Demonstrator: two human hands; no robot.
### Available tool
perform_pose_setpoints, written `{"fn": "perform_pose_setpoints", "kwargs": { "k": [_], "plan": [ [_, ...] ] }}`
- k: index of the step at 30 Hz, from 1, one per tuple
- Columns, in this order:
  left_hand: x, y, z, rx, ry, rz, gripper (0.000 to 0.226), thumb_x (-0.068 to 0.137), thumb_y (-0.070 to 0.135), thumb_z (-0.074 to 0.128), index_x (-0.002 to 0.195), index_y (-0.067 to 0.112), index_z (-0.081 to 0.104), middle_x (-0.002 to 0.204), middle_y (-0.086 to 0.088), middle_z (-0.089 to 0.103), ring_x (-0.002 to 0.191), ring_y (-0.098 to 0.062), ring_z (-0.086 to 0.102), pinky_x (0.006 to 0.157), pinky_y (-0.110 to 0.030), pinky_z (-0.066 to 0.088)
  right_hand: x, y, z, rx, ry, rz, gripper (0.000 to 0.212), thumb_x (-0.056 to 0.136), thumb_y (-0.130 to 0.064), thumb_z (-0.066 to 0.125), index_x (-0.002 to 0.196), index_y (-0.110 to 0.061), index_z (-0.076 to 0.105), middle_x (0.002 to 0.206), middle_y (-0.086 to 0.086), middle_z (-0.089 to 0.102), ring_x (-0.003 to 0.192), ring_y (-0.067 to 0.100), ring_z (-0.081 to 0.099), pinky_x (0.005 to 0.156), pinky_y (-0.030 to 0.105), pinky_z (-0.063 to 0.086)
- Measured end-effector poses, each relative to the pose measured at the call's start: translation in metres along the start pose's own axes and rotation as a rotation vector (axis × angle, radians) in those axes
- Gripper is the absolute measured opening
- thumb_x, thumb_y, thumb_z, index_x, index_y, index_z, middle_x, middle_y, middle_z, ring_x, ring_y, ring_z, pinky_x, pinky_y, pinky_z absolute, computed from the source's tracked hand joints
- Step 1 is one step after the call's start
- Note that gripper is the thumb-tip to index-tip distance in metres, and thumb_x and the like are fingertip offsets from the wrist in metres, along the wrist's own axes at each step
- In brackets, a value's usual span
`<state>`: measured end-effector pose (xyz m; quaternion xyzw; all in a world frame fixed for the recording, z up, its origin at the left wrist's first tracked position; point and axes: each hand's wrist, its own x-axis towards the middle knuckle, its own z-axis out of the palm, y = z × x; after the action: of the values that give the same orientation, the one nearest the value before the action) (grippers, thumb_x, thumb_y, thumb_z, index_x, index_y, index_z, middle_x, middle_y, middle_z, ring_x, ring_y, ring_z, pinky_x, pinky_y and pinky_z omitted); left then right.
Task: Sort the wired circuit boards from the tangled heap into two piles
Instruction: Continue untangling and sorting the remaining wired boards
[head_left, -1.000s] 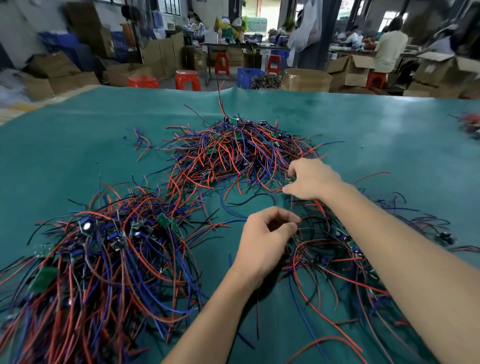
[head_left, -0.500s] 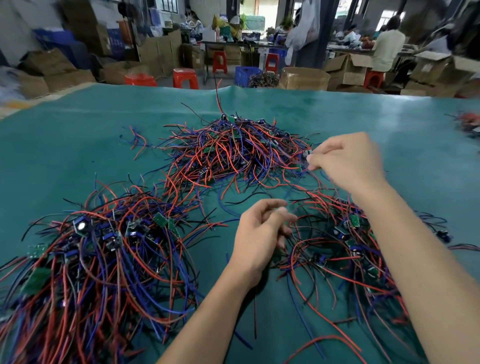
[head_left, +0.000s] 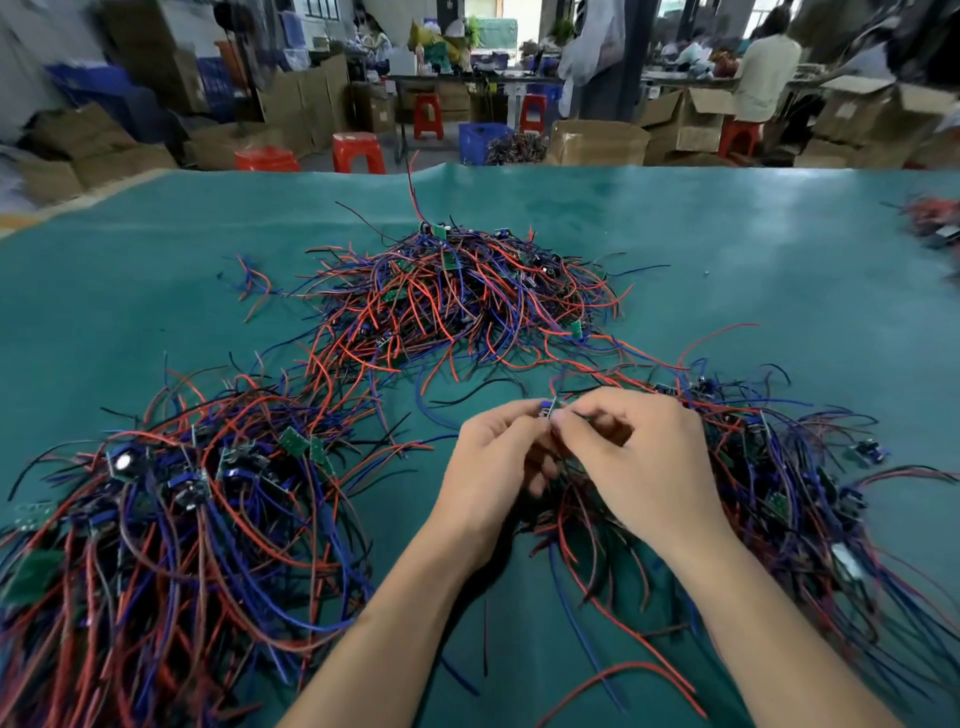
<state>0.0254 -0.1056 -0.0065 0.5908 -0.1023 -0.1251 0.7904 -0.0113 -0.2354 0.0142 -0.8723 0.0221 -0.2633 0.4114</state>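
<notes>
well, the green table (head_left: 727, 249) takes up most of what i can see, with three masses of red, blue and black wire on it: the tangled heap (head_left: 457, 296) at the far middle, a big pile (head_left: 171, 509) near left, another pile (head_left: 779, 467) near right. between the two near piles the left hand (head_left: 493, 467) and right hand (head_left: 639, 462) meet, fingertips touching, both pinching one small circuit board (head_left: 549, 408) held just above the table, its wires trailing down under the palms. the board sits right at the fingertips, level between both hands, so neither is nearer. i can't tell its long axis. my guess is it goes left or right next.
</notes>
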Motion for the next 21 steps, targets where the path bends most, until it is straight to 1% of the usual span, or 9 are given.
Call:
{"fn": "perform_pose_setpoints", "kwargs": {
  "k": [3,5,8,9,12,14,16,19,21],
  "plan": [
    [-0.0022,0.0017,0.0008,0.028,-0.073,-0.001,0.026,0.08,0.023,0.05,0.079,0.018,0.075,0.061,-0.007,0.054,0.049,-0.013,0.044,0.039,-0.02,0.032,0.0003,0.0031,0.0026,0.03,0.009,0.067,0.019,0.082,-0.027,0.082,0.07,-0.019,0.069,0.059,-0.008,0.067,0.056,0.009,0.06,0.06,0.024,0.047],
    [-0.003,0.0026,0.0006,0.033,-0.088,0.004,0.023,0.085,0.029,0.054,0.08,0.018,0.074,0.062,-0.006,0.057,0.047,-0.011,0.043,0.038,-0.019,0.031,0.0015,0.0052,0.0037,0.106,0.023,0.131,0.021,0.078,-0.026,0.084,0.07,-0.02,0.065,0.059,-0.011,0.065,0.054,0.005,0.055,0.058,0.021,0.044],
    [-0.0047,0.0028,-0.001,0.047,-0.113,0.024,0.023,0.096,0.031,0.058,0.088,0.013,0.069,0.062,-0.002,0.06,0.047,-0.009,0.045,0.039,-0.017,0.032,0.0033,0.0094,0.0044,0.293,0.012,0.302,0.026,0.069,-0.04,0.084,0.077,-0.019,0.071,0.066,-0.005,0.068,0.062,0.009,0.059,0.063,0.03,0.048],
    [-0.0053,0.0029,-0.0013,0.045,-0.125,0.037,0.024,0.095,0.033,0.058,0.088,0.014,0.07,0.063,-0.002,0.06,0.049,-0.009,0.045,0.04,-0.016,0.032,0.0033,0.0094,0.0042,0.367,-0.016,0.346,0.028,0.067,-0.043,0.082,0.08,-0.019,0.074,0.068,-0.004,0.069,0.063,0.009,0.059,0.06,0.028,0.047],
    [-0.0083,0.0061,-0.0005,0.045,-0.155,0.074,0.026,0.093,0.038,0.055,0.085,0.019,0.071,0.067,-0.004,0.061,0.051,-0.007,0.047,0.043,-0.016,0.033,0.0022,0.0085,0.0037,0.559,-0.126,0.356,0.011,0.082,-0.028,0.081,0.084,-0.017,0.08,0.063,-0.007,0.067,0.056,0.004,0.055,0.05,0.014,0.037],
    [-0.0095,0.0073,0.0003,0.062,-0.173,0.076,0.028,0.093,0.039,0.053,0.08,0.023,0.072,0.069,-0.004,0.064,0.053,-0.007,0.049,0.044,-0.017,0.033,0.0009,0.0074,0.0031,0.662,-0.186,0.354,0.009,0.09,-0.02,0.075,0.089,-0.012,0.079,0.06,-0.002,0.062,0.053,0.01,0.052,0.046,0.017,0.03],
    [-0.009,0.0073,0.0004,0.072,-0.184,0.067,0.03,0.093,0.038,0.052,0.075,0.025,0.072,0.069,-0.003,0.066,0.053,-0.006,0.05,0.045,-0.017,0.033,0.002,0.0072,0.0026,0.725,-0.204,0.389,0.01,0.091,-0.02,0.074,0.093,-0.013,0.081,0.063,0.002,0.062,0.052,0.013,0.05,0.046,0.02,0.029],
    [-0.0082,0.0075,0.0004,0.056,-0.19,0.035,0.028,0.091,0.038,0.053,0.077,0.024,0.072,0.067,-0.006,0.065,0.052,-0.009,0.05,0.044,-0.017,0.035,0.0044,0.0058,0.0005,0.827,-0.224,0.441,0.014,0.082,-0.018,0.078,0.093,-0.01,0.082,0.074,0.01,0.068,0.055,0.021,0.053,0.051,0.026,0.033],
    [-0.0078,0.0066,-0.0002,0.06,-0.193,0.022,0.028,0.091,0.039,0.052,0.08,0.023,0.072,0.065,-0.007,0.064,0.052,-0.009,0.05,0.043,-0.017,0.035,0.0054,0.0059,-0.0015,0.904,-0.266,0.454,0.022,0.073,-0.023,0.08,0.088,-0.007,0.081,0.076,0.019,0.065,0.053,0.026,0.054,0.057,0.034,0.031]
  ]
}}
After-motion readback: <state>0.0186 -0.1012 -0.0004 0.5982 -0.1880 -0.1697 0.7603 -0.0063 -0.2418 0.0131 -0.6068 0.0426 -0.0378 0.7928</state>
